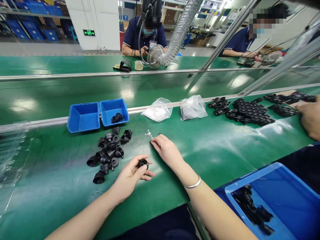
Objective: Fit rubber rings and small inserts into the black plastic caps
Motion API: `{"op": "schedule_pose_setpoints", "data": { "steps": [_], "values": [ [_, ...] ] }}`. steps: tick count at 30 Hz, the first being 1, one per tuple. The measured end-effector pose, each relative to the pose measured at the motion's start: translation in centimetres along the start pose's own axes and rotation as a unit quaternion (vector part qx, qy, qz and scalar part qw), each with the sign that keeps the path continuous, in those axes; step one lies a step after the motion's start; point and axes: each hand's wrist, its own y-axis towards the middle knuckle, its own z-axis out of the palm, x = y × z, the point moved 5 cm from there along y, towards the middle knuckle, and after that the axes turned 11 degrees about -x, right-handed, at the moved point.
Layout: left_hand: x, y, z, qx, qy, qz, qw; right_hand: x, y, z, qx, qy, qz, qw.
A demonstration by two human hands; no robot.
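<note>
My left hand (133,173) grips a round black plastic part (142,163), its hollow side facing up between thumb and fingers. Farther forward, my right hand (163,148) has its thumb and forefinger pinched together at the table, right beside a few tiny white pieces (148,133). Whatever is between those fingertips is too small to make out. A small dark bit shows just behind the right knuckles. Left of my left hand lies a loose pile of black plastic parts (110,150), some cup-shaped, others ringed.
Two blue bins (83,116) stand behind the pile; the right bin (107,106) holds black rings (117,117). Two plastic bags (160,110) lie farther back. More black parts (250,111) cover the right side, near another person's hand (311,118). A blue crate (290,193) sits at lower right.
</note>
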Motion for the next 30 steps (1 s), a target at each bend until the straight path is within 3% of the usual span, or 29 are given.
{"op": "schedule_pose_setpoints", "data": {
  "steps": [7, 21, 26, 30],
  "values": [
    [0.2, 0.1, -0.1, 0.003, -0.009, 0.002, 1.0, -0.1, -0.4, -0.3, -0.036, 0.052, -0.001, 0.998],
    [0.5, 0.2, -0.3, 0.002, -0.04, -0.009, 0.999, -0.3, -0.8, 0.1, -0.055, -0.004, 0.01, 0.998],
    [-0.1, 0.3, -0.4, 0.007, -0.097, -0.015, 0.995, -0.4, -0.7, 0.3, -0.048, -0.001, -0.003, 0.999],
    [-0.5, 0.0, -0.3, 0.003, -0.078, 0.003, 0.997, -0.3, -0.7, 0.4, -0.057, 0.0, -0.011, 0.998]
  ]
}}
